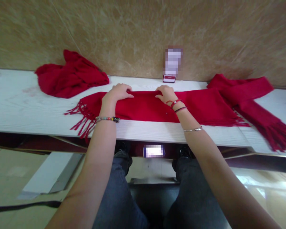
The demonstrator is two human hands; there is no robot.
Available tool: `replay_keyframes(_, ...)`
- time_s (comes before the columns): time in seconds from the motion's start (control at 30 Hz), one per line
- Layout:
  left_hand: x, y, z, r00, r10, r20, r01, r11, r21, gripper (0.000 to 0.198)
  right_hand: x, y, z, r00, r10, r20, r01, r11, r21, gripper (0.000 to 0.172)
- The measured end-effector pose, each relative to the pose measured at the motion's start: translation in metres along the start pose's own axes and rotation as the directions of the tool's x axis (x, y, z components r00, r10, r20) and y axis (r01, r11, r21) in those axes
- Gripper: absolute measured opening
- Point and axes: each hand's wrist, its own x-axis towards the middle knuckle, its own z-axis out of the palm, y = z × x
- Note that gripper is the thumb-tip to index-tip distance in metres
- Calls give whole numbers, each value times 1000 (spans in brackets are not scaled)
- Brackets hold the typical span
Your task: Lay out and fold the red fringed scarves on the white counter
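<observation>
A red scarf (143, 106) lies lengthwise in a flat strip on the white tabletop, with fringe at both ends. My left hand (120, 92) is at its far edge, left of the middle, fingers curled over the edge and thumb on the near side. At the same edge, farther right, my right hand (165, 94) grips the cloth in a like way, with fingertips partly hidden. Between the two hands the far edge runs nearly straight. The fringe on the left spreads loosely beside my left forearm.
A crumpled red cloth (71, 76) sits at the back left. Another fringed red scarf (250, 98) lies bent on the right, against the strip's end. A phone (169, 78) leans on the marbled wall (133, 38). Below the table's front edge are my legs and a white box (52, 171).
</observation>
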Motion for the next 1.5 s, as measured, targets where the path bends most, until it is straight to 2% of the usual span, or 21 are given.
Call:
replay_keyframes(0.13,-5,-20,0,999,-48,-5,48,999,15,26,2,3,1,997,59,-46,-57,998,42,26)
replay_keyframes(0.23,-7,-28,0,989,-142,-30,143,989,37,23,1,3,4,991,113,-68,-112,994,22,21)
replay_keyframes(0.43,-1,-16,9,939,-341,32,337,936,102,25,-2,3,6,979,194,-61,-198,978,-66,22)
replay_keyframes(0.53,3,-14,15,887,-461,4,457,881,121,29,-2,12,5,975,211,-61,-217,970,-107,23)
replay_keyframes(0.63,0,-12,16,854,-518,-35,519,850,91,35,-3,24,4,969,242,-52,-248,957,-153,20)
replay_keyframes(0.73,-7,5,12,872,-471,-136,481,875,54,40,-4,32,7,961,276,-32,-277,945,-173,21)
replay_keyframes(0.8,-12,27,13,921,-356,-158,365,930,32,45,-4,33,9,959,282,-18,-281,945,-169,26)
replay_keyframes(0.87,-15,52,18,978,-200,-57,199,980,-20,53,-3,33,12,961,277,0,-274,948,-161,29)
replay_keyframes(0.9,-16,64,23,993,-114,20,115,991,-62,57,-3,33,13,961,277,9,-272,949,-157,30)
replay_keyframes(0.97,-16,82,33,983,-22,184,44,992,-115,62,-3,34,16,958,287,20,-281,947,-153,32)
replay_keyframes(1.03,-17,92,41,965,-20,262,51,992,-113,65,-4,33,17,955,298,8,-293,945,-148,34)
replay_keyframes(1.13,-19,95,45,954,-48,295,80,992,-98,71,-7,29,16,956,283,-73,-290,949,-125,38)
replay_keyframes(1.23,-20,96,40,955,-50,291,75,994,-75,74,-11,16,11,960,235,-150,-251,963,-96,39)
replay_keyframes(1.3,-18,95,36,966,-15,260,30,998,-54,69,-13,7,9,980,186,-74,-193,977,-96,38)
replay_keyframes(1.4,-14,86,29,978,2,207,7,999,-42,59,-20,-4,8,985,123,122,-111,989,-100,37)
replay_keyframes(1.43,-12,80,27,981,-23,193,30,999,-36,56,-23,-7,7,981,114,154,-99,990,-103,38)
replay_keyframes(1.5,-8,64,24,981,-89,171,92,996,-10,53,-32,-11,6,984,106,145,-91,990,-106,43)
